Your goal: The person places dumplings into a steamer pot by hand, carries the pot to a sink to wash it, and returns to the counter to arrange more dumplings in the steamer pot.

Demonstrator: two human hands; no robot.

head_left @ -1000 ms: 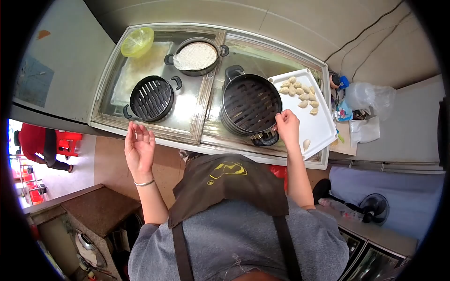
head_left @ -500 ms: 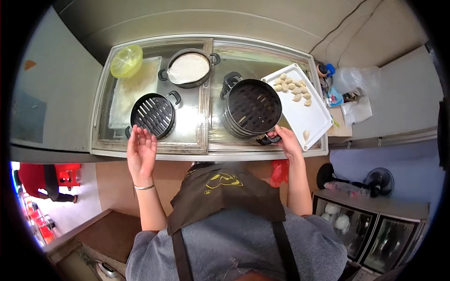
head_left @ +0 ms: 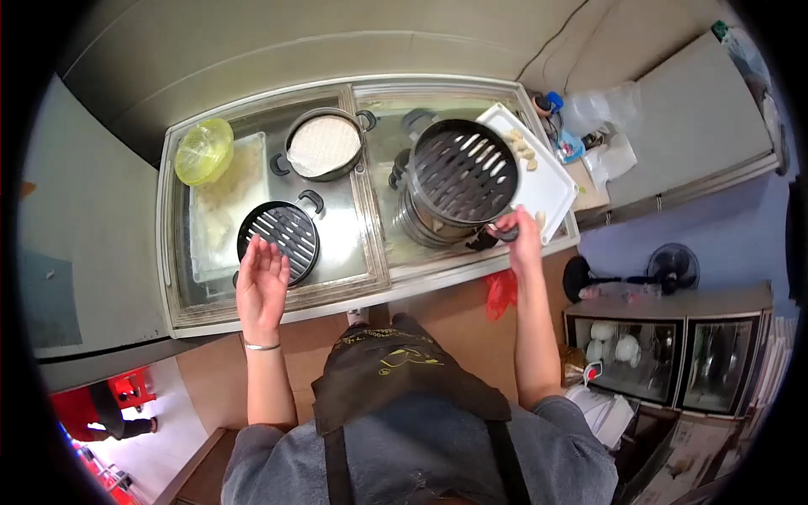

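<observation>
Right hand on slotted black steamer tray, left hand open

Hands well apart. Right hand (head_left: pixel 522 237), right of centre, clamped on the near handle of a slotted black steamer tray (head_left: pixel 465 171). That tray sits over a tray stack (head_left: pixel 418 222), offset up and right of it; can't tell if fully clear. Light shows through some slots. Left hand (head_left: pixel 263 286), left of centre, holds nothing: palm up, fingers spread a bit, overlapping the near edge of a second slotted tray (head_left: pixel 296 236); contact unclear.

Glass-topped table (head_left: pixel 343 246) carries it all. Upper centre-left: two-handled black pan (head_left: pixel 324 147) with a white perforated liner inside. Upper left: yellow bowl (head_left: pixel 203 151), clear plastic in it. Right side: white tray (head_left: pixel 551 195), partly behind the held one, dumplings (head_left: pixel 527 158) grouped at its upper part, one lone dumpling (head_left: pixel 540 219) near its lower edge.

Off the table: red plastic bag (head_left: pixel 500 296) below its near edge, fan (head_left: pixel 673 268) at right, glass-door cabinet (head_left: pixel 633 349) with white bowls at lower right. Person in red (head_left: pixel 80 412), lower left.
</observation>
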